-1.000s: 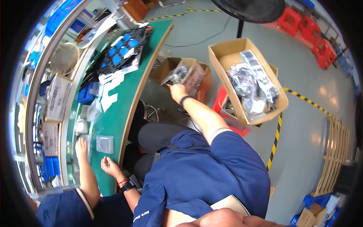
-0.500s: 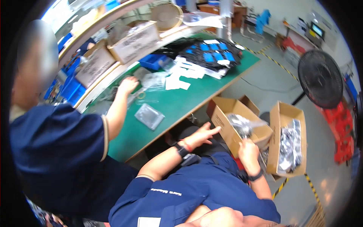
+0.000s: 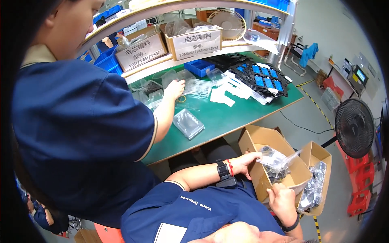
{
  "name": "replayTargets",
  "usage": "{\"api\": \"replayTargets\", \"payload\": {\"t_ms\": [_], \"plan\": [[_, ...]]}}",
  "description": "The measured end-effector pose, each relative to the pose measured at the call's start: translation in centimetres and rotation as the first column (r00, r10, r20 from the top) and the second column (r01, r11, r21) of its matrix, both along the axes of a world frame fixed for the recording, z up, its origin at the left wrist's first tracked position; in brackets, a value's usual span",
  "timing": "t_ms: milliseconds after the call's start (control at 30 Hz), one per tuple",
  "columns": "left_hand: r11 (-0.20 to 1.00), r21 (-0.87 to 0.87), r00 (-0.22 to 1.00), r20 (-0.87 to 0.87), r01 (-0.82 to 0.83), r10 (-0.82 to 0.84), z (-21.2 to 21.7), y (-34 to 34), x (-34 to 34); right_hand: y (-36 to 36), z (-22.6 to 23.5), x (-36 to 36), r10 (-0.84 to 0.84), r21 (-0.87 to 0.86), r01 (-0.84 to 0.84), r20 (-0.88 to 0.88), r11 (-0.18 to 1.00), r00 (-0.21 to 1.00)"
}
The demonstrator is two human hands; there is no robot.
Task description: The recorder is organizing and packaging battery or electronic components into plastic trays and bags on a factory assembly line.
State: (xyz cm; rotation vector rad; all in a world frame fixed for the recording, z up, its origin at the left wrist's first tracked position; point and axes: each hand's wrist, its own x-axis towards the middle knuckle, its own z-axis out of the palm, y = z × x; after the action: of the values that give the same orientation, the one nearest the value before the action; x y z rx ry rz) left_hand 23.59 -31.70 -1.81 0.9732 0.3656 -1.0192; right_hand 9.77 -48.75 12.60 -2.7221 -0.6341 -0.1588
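My left hand [image 3: 246,161], with a black watch on its wrist, grips the top end of a clear plastic bag [image 3: 276,161] of dark parts. My right hand [image 3: 280,198] is closed on the bag's lower end. The bag hangs over an open cardboard box [image 3: 259,139] that stands on the floor by my knees. A second open box [image 3: 322,156] beside it holds several similar bags [image 3: 314,188].
A co-worker in a dark blue shirt stands at the left, one hand [image 3: 175,89] reaching to clear trays on the green table [image 3: 227,117]. A clear tray [image 3: 188,123] lies near the table's edge. Black trays with blue parts [image 3: 261,77] lie farther back, and a floor fan [image 3: 354,127] stands at the right.
The view has swung toward the table and the co-worker. My left hand has moved from the box's edge onto the bag. The bag now sits higher over the box.
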Motion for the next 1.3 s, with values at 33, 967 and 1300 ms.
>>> {"api": "replayTargets", "payload": {"t_ms": [33,967,1300], "plan": [[0.999,-0.032,1.000,0.029,0.014,-0.013,1.3,0.1,-0.6,-0.4,0.8,-0.1,0.049,-0.011,-0.049,0.026,0.999,0.998],[0.886,-0.366,0.696,0.556,-0.286,0.454,14.1,1.8,1.4,-9.7,-2.7,4.7,-0.089,0.957,0.135,-0.162,-0.256,0.983],[0.978,-0.031,0.653,0.740,-0.208,0.162,17.7,0.7,9.4,-7.5,0.7,10.4,-0.036,0.947,0.191,-0.207,-0.260,0.978]]}}
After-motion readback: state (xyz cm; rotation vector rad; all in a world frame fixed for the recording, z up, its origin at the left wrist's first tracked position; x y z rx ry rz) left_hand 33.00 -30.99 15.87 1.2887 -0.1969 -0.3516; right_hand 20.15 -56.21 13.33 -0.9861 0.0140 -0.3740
